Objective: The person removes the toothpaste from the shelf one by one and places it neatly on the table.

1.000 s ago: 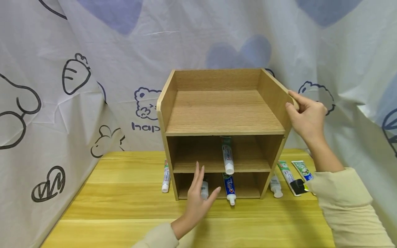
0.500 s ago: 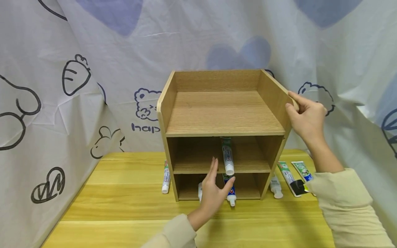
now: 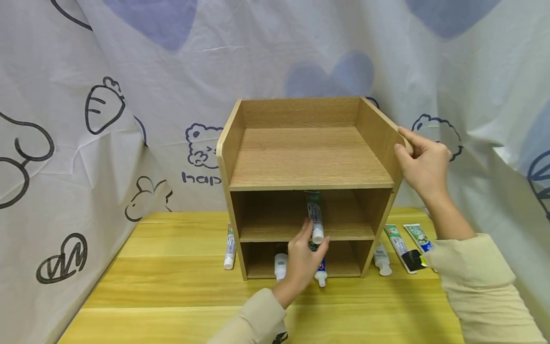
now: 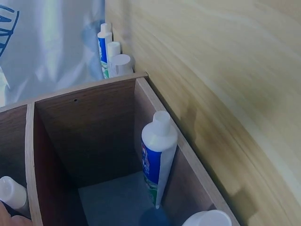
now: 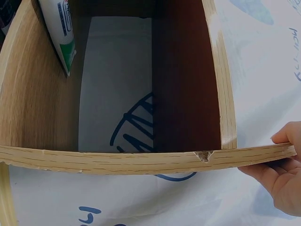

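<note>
A small wooden desk shelf (image 3: 307, 186) stands on the table. My right hand (image 3: 425, 165) grips the top edge of its right side panel, thumb inside and fingers outside, as the right wrist view shows on the panel edge (image 5: 131, 161). My left hand (image 3: 300, 263) is at the front, fingers beside the cap end of a white and green toothpaste tube (image 3: 315, 217) on the middle shelf. The left wrist view shows fingertips (image 4: 8, 219) by the white cap (image 4: 13, 192). Below, a blue toothpaste tube (image 3: 321, 277), partly behind my hand, and a white-capped tube (image 3: 280, 265) lie in the bottom compartment.
Left of the shelf lies a toothpaste tube (image 3: 229, 248). On its right are a whitish tube (image 3: 381, 259), a green and white tube (image 3: 396, 239) and a green and blue tube (image 3: 418, 236). A printed cloth (image 3: 258, 57) hangs behind.
My left hand has moved right and slightly up, from in front of the bottom compartment to the tube on the middle shelf. The right hand keeps its grip in place.
</note>
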{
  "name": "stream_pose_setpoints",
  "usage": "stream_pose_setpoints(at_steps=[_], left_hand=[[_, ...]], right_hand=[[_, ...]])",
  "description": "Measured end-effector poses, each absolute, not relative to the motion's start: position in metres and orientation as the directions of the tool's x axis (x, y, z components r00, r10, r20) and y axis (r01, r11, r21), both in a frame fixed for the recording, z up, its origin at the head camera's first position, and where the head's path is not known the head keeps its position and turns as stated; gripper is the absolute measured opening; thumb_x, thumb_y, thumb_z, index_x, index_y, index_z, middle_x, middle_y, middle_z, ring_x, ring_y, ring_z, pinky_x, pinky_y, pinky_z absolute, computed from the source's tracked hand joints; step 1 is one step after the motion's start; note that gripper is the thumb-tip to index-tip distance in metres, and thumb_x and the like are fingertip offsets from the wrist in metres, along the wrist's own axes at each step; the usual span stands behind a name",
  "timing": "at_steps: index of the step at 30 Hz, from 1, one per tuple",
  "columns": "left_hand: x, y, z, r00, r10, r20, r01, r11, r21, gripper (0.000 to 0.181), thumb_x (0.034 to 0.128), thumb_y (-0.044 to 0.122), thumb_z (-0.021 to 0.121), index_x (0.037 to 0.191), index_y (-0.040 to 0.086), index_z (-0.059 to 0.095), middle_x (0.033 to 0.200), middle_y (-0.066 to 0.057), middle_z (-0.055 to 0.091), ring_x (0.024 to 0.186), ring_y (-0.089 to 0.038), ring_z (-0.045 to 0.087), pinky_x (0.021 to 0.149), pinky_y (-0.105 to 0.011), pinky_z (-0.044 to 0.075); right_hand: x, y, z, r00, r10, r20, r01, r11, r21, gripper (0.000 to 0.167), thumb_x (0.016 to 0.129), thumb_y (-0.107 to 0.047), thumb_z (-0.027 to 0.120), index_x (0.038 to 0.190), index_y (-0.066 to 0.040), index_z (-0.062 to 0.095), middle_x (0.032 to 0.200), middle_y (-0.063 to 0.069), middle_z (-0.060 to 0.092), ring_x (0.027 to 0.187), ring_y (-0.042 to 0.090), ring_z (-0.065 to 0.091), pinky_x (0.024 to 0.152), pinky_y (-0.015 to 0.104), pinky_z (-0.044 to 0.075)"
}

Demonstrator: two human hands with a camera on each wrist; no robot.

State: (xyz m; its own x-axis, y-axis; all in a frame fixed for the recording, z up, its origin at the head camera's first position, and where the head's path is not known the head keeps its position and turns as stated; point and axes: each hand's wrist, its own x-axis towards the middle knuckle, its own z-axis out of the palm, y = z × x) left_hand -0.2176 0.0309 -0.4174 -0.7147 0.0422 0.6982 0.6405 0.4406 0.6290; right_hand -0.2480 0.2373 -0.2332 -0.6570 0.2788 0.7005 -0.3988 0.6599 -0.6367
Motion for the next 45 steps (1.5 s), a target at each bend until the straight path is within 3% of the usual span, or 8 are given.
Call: stream_pose_setpoints(at_steps=[2,6,8,13,20,31,42,45], left_hand=[[-0.2171,0.0324,-0.4177,-0.725,0.05,0.686,0.621,0.478,0.621,0.05,0.0827,0.014,0.069,0.119,-0.016,0.053,0.122,-0.034,0.052,0.112,-0.038,0.054,0.087,-0.033,0.051],[-0.2153,0.0346,-0.4171,-0.737,0.058,0.673,0.585,0.555,0.592,0.051,0.0829,0.017,0.069,0.12,-0.014,0.053,0.123,-0.031,0.053,0.111,-0.036,0.056,0.086,-0.032,0.052],[-0.2147,0.0354,-0.4165,-0.74,0.063,0.67,0.57,0.587,0.575,0.051,0.0832,0.019,0.069,0.121,-0.013,0.054,0.123,-0.03,0.054,0.11,-0.035,0.057,0.085,-0.031,0.053],[-0.2156,0.0367,-0.4154,-0.735,0.07,0.675,0.55,0.644,0.532,0.051,0.0818,0.021,0.07,0.119,-0.011,0.056,0.121,-0.026,0.058,0.107,-0.033,0.061,0.083,-0.03,0.055],[-0.2185,0.0383,-0.4168,-0.72,0.097,0.687,0.541,0.7,0.467,0.048,0.0817,0.021,0.07,0.118,-0.009,0.058,0.118,-0.024,0.061,0.096,-0.031,0.066,0.074,-0.026,0.057],[-0.2194,0.0407,-0.4139,-0.708,0.124,0.696,0.463,0.824,0.325,0.049,0.0798,0.024,0.072,0.115,-0.008,0.06,0.112,-0.023,0.065,0.074,-0.023,0.07,0.049,-0.018,0.053],[-0.2198,0.0344,-0.4118,-0.714,0.112,0.691,0.513,0.756,0.408,0.04,0.0792,0.008,0.07,0.114,-0.008,0.061,0.113,-0.024,0.064,0.088,-0.028,0.069,0.065,-0.025,0.058],[-0.2199,0.0316,-0.4123,-0.698,0.106,0.708,0.54,0.728,0.423,0.038,0.0789,0.006,0.069,0.113,-0.008,0.062,0.113,-0.024,0.064,0.093,-0.029,0.068,0.07,-0.027,0.058]], right_hand=[[-0.2476,0.2369,-0.2337,-0.656,0.278,0.701,-0.398,0.662,-0.635,0.032,0.083,-0.003,0.058,0.114,-0.003,0.065,0.081,0.017,0.068,0.05,-0.017,0.045,0.039,0.003,0.035],[-0.2481,0.2377,-0.2345,-0.65,0.278,0.707,-0.413,0.652,-0.636,0.032,0.082,-0.002,0.059,0.113,-0.003,0.066,0.068,-0.013,0.065,0.049,-0.015,0.045,0.039,0.003,0.035],[-0.2481,0.2377,-0.2346,-0.644,0.28,0.712,-0.414,0.655,-0.633,0.032,0.082,-0.002,0.059,0.113,-0.003,0.066,0.067,-0.013,0.064,0.049,-0.016,0.045,0.039,0.003,0.035],[-0.2478,0.2372,-0.2344,-0.65,0.269,0.71,-0.417,0.655,-0.63,0.033,0.083,-0.002,0.057,0.115,-0.002,0.064,0.088,0.028,0.066,0.051,-0.019,0.044,0.04,0.002,0.035],[-0.2482,0.2372,-0.2347,-0.639,0.288,0.714,-0.407,0.661,-0.631,0.033,0.082,-0.002,0.057,0.114,-0.003,0.065,0.082,0.021,0.067,0.049,-0.018,0.045,0.039,0.003,0.035],[-0.2476,0.2355,-0.2345,-0.659,0.284,0.697,-0.422,0.627,-0.655,0.034,0.084,-0.002,0.056,0.117,-0.002,0.063,0.094,0.03,0.065,0.051,-0.019,0.045,0.04,0.002,0.035],[-0.2494,0.2365,-0.2357,-0.645,0.296,0.704,-0.415,0.638,-0.649,0.034,0.083,-0.002,0.056,0.116,-0.003,0.064,0.09,0.028,0.066,0.052,-0.018,0.045,0.04,0.002,0.035],[-0.2493,0.2363,-0.2354,-0.633,0.305,0.712,-0.416,0.642,-0.645,0.033,0.082,-0.002,0.057,0.114,-0.004,0.065,0.08,0.008,0.069,0.052,-0.017,0.046,0.041,0.002,0.036]])
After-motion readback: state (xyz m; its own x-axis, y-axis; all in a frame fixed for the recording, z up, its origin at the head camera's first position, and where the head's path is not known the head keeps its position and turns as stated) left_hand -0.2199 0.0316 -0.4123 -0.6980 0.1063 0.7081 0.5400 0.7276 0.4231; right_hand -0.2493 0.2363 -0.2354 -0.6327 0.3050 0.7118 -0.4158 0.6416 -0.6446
